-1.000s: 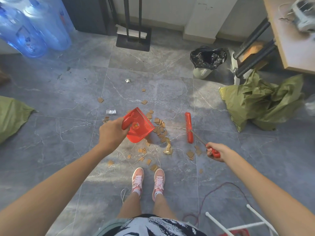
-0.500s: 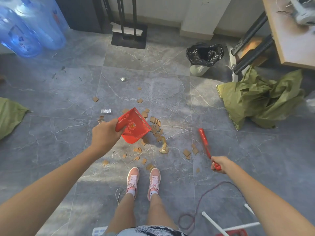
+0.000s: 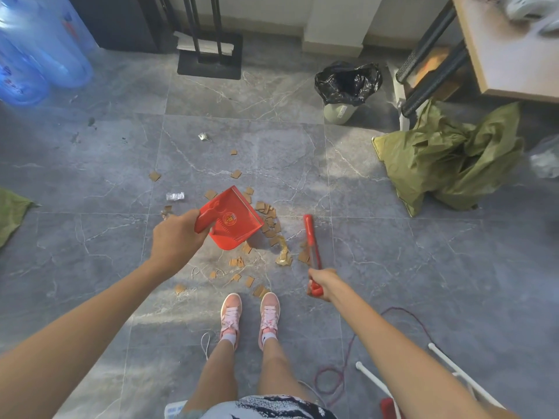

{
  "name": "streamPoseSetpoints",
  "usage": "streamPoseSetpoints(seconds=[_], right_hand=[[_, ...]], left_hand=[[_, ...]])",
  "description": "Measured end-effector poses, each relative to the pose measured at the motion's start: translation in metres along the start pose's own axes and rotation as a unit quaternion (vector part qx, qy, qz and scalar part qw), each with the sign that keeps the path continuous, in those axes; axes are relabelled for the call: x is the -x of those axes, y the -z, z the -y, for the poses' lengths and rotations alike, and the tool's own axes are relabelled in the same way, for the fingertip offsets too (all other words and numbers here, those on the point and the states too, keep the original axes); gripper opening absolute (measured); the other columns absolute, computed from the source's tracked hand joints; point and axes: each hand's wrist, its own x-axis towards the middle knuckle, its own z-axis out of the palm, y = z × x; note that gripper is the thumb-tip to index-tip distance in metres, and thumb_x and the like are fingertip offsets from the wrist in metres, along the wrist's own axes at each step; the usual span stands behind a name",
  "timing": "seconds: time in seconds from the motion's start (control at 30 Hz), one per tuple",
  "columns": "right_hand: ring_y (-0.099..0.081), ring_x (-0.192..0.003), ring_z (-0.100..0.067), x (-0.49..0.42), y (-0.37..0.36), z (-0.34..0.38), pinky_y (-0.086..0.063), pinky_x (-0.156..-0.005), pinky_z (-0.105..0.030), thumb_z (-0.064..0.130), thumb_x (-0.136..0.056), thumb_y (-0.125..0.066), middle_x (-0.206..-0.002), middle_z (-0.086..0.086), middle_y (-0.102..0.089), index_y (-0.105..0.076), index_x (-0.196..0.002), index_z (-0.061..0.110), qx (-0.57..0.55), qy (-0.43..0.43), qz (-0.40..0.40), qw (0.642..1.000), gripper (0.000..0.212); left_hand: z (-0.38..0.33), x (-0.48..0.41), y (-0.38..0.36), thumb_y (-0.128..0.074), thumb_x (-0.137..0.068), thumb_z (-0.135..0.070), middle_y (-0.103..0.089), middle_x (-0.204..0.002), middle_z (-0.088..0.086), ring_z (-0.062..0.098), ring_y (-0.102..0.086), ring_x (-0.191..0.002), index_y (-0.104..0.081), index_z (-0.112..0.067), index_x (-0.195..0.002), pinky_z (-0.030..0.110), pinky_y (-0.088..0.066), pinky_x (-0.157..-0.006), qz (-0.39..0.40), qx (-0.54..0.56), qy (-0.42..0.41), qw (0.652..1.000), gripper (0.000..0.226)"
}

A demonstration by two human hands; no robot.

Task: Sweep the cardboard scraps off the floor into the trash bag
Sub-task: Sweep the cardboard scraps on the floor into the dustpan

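Observation:
My left hand [image 3: 175, 237] grips the handle of a red dustpan [image 3: 234, 220], held tilted above the grey tiled floor. My right hand [image 3: 322, 284] grips the handle of a red hand brush [image 3: 310, 237], whose head points away from me just right of the scraps. Several brown cardboard scraps [image 3: 269, 220] lie in a loose pile beside the dustpan's right edge, with more scattered towards my pink shoes [image 3: 249, 313]. A bin lined with a black trash bag [image 3: 348, 81] stands open at the back right.
Crumpled olive plastic sheeting [image 3: 447, 160] lies on the right under a wooden table [image 3: 508, 46]. Blue water jugs [image 3: 39, 52] stand at the back left, a black stand base [image 3: 210, 60] at the back. A red cord [image 3: 348, 352] and white frame [image 3: 402, 385] lie near my right leg.
The brush drew back to the right, away from the scrap pile, then swung in close to it again with its head pointing away. The dustpan stayed tilted over the scraps.

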Motion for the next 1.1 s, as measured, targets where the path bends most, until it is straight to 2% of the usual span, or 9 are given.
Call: streamPoseSetpoints(seconds=[0.13,0.3,0.43,0.53,0.67,0.87,1.1], right_hand=[[-0.030,-0.016,-0.006,0.009,0.000,0.002,-0.035,-0.028,-0.012,-0.002,-0.090,-0.046,-0.023,-0.001,-0.035,-0.041,-0.080,0.006,-0.048,-0.012,0.027,0.998,0.014],[-0.032,-0.019,-0.007,0.009,0.025,-0.011,-0.031,-0.029,-0.011,-0.002,-0.089,-0.046,-0.027,-0.002,-0.038,-0.045,-0.069,0.006,-0.093,-0.009,0.034,0.995,0.021],[-0.028,-0.019,-0.006,0.009,0.080,-0.019,-0.027,-0.028,-0.010,-0.004,-0.088,-0.046,-0.027,-0.001,-0.035,-0.044,-0.064,0.005,-0.118,-0.003,0.029,0.993,0.026],[-0.026,-0.019,-0.006,0.013,0.131,-0.022,-0.025,-0.027,-0.009,-0.006,-0.090,-0.044,-0.027,-0.002,-0.034,-0.042,-0.063,0.004,-0.131,-0.001,0.011,0.991,0.029],[-0.027,-0.016,-0.006,0.011,0.176,-0.027,-0.026,-0.027,-0.009,-0.007,-0.092,-0.041,-0.025,-0.003,-0.033,-0.039,-0.061,0.005,-0.124,-0.002,-0.035,0.992,0.034],[-0.029,-0.016,-0.006,-0.003,0.201,-0.043,-0.031,-0.028,-0.009,-0.010,-0.088,-0.041,-0.024,-0.003,-0.033,-0.037,-0.062,0.005,-0.111,-0.031,-0.079,0.990,0.030],[-0.030,-0.015,-0.006,-0.010,0.198,-0.064,-0.031,-0.027,-0.007,-0.009,-0.090,-0.038,-0.025,-0.002,-0.034,-0.036,-0.064,0.006,-0.174,-0.081,-0.034,0.981,0.031]], left_hand=[[-0.008,-0.007,-0.002,-0.060,-0.088,-0.043,-0.043,-0.044,-0.001,0.027,-0.047,-0.039,-0.038,-0.019,-0.062,0.029,-0.041,-0.045,0.016,-0.015,-0.011,1.000,0.042],[-0.019,-0.012,-0.002,-0.059,-0.088,-0.043,-0.050,-0.047,0.004,0.028,-0.050,-0.043,-0.043,-0.015,-0.063,0.031,-0.043,-0.047,0.021,-0.021,-0.018,0.999,0.041],[-0.025,-0.018,0.005,-0.059,-0.088,-0.044,-0.049,-0.048,0.003,0.031,-0.051,-0.045,-0.042,-0.018,-0.062,0.032,-0.043,-0.047,0.012,-0.016,-0.016,1.000,0.041],[-0.031,-0.021,0.010,-0.058,-0.088,-0.044,-0.046,-0.048,0.003,0.030,-0.047,-0.044,-0.042,-0.017,-0.061,0.030,-0.038,-0.047,0.003,-0.011,-0.009,1.000,0.042],[-0.040,-0.021,0.015,-0.060,-0.088,-0.041,-0.041,-0.046,0.000,0.027,-0.044,-0.042,-0.039,-0.017,-0.060,0.028,-0.035,-0.047,-0.004,-0.013,-0.007,1.000,0.042],[-0.048,-0.019,0.010,-0.062,-0.088,-0.037,-0.037,-0.044,-0.004,0.025,-0.041,-0.040,-0.039,-0.017,-0.061,0.027,-0.032,-0.046,0.004,-0.008,-0.014,1.000,0.040],[-0.058,-0.027,0.002,-0.060,-0.088,-0.041,-0.046,-0.046,0.003,0.028,-0.046,-0.042,-0.044,-0.012,-0.061,0.028,-0.033,-0.046,-0.006,-0.020,-0.013,1.000,0.043]])
